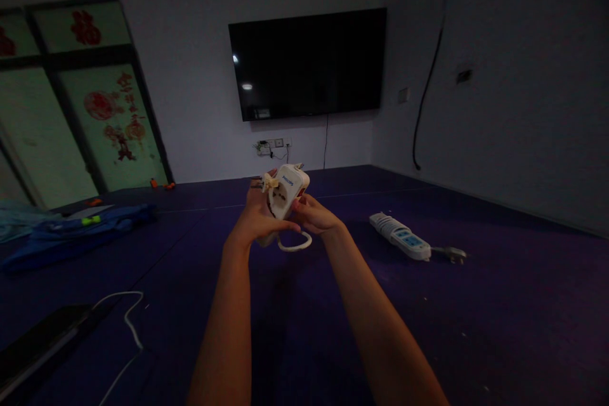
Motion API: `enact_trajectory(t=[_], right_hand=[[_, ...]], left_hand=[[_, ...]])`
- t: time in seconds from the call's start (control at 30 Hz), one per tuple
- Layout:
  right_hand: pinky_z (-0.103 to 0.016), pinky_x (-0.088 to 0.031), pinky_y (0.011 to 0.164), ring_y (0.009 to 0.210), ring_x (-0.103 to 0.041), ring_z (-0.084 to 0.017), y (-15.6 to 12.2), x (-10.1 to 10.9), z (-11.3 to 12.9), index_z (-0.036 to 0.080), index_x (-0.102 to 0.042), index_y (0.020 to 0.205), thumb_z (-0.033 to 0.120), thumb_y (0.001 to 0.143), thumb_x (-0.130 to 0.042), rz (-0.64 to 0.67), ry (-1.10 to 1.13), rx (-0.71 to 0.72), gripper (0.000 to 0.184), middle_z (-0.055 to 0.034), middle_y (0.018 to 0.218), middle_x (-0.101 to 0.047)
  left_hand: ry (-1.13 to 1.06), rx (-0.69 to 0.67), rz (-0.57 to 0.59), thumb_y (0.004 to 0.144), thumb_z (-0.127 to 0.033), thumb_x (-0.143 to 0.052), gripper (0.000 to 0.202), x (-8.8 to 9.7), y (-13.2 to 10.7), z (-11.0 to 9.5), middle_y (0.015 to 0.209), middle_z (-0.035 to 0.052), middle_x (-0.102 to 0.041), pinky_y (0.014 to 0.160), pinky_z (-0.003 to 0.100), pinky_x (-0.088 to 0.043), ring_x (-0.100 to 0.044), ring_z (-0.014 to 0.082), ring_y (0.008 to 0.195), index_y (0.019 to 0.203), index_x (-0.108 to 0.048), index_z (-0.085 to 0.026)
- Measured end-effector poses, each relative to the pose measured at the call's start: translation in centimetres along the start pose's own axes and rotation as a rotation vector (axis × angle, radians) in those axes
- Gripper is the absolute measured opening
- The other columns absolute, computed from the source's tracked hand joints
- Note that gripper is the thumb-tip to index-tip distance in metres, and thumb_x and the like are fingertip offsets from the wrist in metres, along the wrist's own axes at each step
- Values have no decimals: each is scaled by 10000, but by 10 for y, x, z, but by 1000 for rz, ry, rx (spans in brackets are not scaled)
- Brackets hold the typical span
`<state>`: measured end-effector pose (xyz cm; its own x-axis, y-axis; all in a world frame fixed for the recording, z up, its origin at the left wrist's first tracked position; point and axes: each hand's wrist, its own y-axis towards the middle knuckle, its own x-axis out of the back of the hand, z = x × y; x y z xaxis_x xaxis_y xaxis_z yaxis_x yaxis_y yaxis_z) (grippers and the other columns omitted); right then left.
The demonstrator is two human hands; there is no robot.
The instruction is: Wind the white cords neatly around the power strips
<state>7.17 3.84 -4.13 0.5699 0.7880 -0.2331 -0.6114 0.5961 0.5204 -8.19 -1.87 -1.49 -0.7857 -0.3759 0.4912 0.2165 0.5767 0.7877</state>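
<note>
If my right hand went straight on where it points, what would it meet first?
The white PHILIPS power strip; your right hand's fingertips seem to touch its side, though depth is unclear. Your left hand holds the opposite side.

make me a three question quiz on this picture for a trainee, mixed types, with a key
1. What word is printed on the white power strip held between the left hand and the right hand?
2. True or false: the blue-socketed strip lies to the left of both hands.
3. Fill in: mounted on the far wall is a large black ____.

Key:
1. PHILIPS.
2. False; the blue-socketed strip lies to their right.
3. television.
</note>
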Motion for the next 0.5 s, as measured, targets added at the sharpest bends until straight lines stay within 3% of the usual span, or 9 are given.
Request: enact_trajectory(t=[0.1, 0.23, 0.37, 0.5], right_hand=[[-246, -503, 570, 673, -608, -143, 4, 2, -12, 159, -640, 852, 450, 517, -817, -20, 59, -74, 478, -34, 780, -667], [-262, -509, 608, 650, -597, -133, 13, 0, -31, 151, -628, 819, 392, 597, -795, -95, 105, -158, 369, -30, 740, -659], [-289, -514, 606, 615, -585, -133, 20, -10, -50, 155, -618, 888, 458, 795, -606, -159, 158, -288, 317, -34, 755, -648], [-369, -524, 602, 668, -594, -172, 21, -26, -64, 186, -586, 1009, 578, 860, -406, -76, 230, -445, 457, -38, 818, -626]], left_hand=[[52, 78, -7, 438, -247, -814, 930, -6, -2, 10, 1312, 127, -404, 1052, 447, -295, -374, 304, 1254, 1279, -421, -193], [85, 247, 21, 500, -170, -723, 755, -5, -7, 27, 1142, 90, -542, 915, 385, -429, -536, 256, 1079, 1204, -451, -177], [273, 503, 77, 537, -228, -707, 689, 6, -11, 37, 1014, 80, -627, 749, 333, -479, -617, 249, 925, 1170, -439, -188], [401, 716, 67, 483, -284, -748, 607, 22, -20, 51, 969, 93, -658, 636, 302, -475, -637, 265, 859, 1027, -496, -193]])
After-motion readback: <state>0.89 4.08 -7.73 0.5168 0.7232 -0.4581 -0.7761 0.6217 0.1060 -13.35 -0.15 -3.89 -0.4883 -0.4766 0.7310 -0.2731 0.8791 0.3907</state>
